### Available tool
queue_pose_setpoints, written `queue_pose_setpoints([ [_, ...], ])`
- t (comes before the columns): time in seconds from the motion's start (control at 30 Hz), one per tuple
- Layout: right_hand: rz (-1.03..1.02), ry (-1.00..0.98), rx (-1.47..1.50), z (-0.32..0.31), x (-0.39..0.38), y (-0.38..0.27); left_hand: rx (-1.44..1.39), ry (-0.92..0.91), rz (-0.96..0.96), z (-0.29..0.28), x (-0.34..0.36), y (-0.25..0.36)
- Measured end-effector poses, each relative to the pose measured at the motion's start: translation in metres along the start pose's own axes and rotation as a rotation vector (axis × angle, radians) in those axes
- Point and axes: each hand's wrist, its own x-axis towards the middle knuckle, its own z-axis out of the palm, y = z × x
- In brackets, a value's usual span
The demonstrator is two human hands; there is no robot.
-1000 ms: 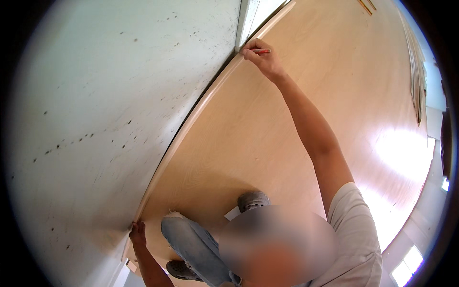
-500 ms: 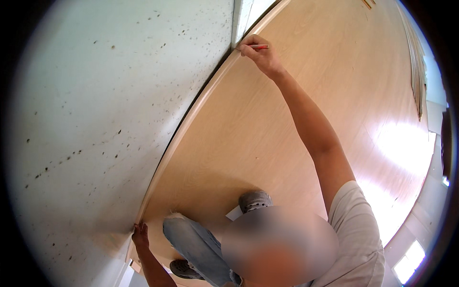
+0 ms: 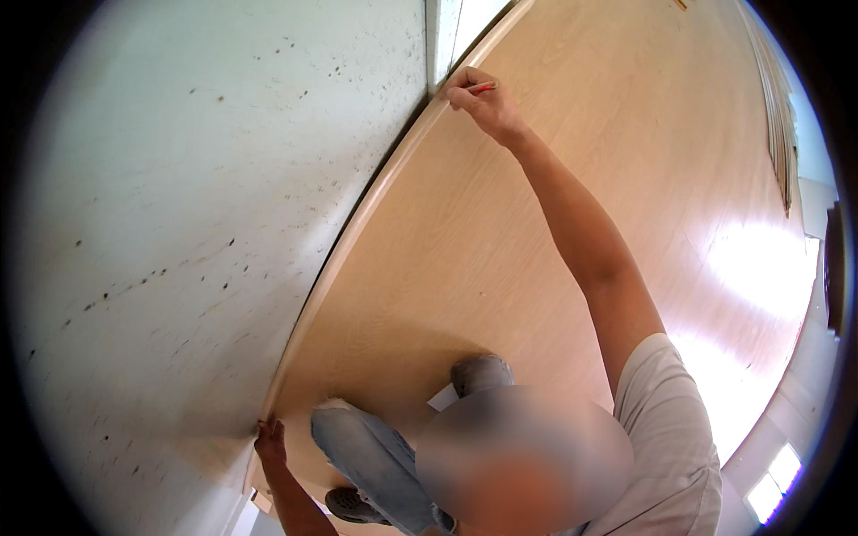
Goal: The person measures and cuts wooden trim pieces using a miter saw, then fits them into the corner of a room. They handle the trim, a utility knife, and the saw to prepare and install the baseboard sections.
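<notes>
A long, pale wood trim strip [image 3: 365,207] lies along the foot of the white wall [image 3: 170,214], on top of the wood-look floor [image 3: 554,223]. At the far end, by the wall's corner, my right hand [image 3: 483,103] is closed round a pencil [image 3: 483,87] with a red part showing. Its fingertips rest at the strip's edge; the pencil's tip is hidden by the fingers. Nearer to me, at the lower left, my left hand [image 3: 271,441] grips the same strip close to its near end, fingers curled against the wall side.
Dark specks mark the wall. A stack of long, thin boards [image 3: 776,116] lies at the far right. My bent knee in jeans [image 3: 366,451] and a grey shoe [image 3: 481,373] are beside the strip, with a small white piece [image 3: 441,397] by the shoe.
The pencil has tilted slightly in my right hand, which stays at the wall's corner. My left hand keeps its place on the strip. The whole view has shifted a little.
</notes>
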Motion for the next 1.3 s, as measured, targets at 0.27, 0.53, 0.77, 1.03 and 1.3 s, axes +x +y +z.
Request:
queue_pose_setpoints([
  [0.27, -0.354, -0.186, -0.086, 0.09, 0.011, 0.036, 1.057, -0.009, 0.5, -0.01, -0.039, -0.03],
  [0.53, -0.616, -0.137, -1.261, 0.118, -0.057, -0.01, 0.092, 0.232, 0.092, 0.05, 0.008, -0.013],
  [0.77, -0.548, -0.358, -1.48, 0.1, -0.056, -0.006, 0.783, 0.294, 0.077, 0.055, -0.022, -0.013],
  [1.03, -0.714, -0.301, -1.469, -0.013, -0.058, -0.006, 1.357, 0.034, 1.081, 0.103, -0.018, 0.077],
  [1.3, -0.572, -0.374, -1.447, -0.017, -0.132, -0.279, 1.532, -0.337, 1.098, 0.076, -0.159, 0.071],
])
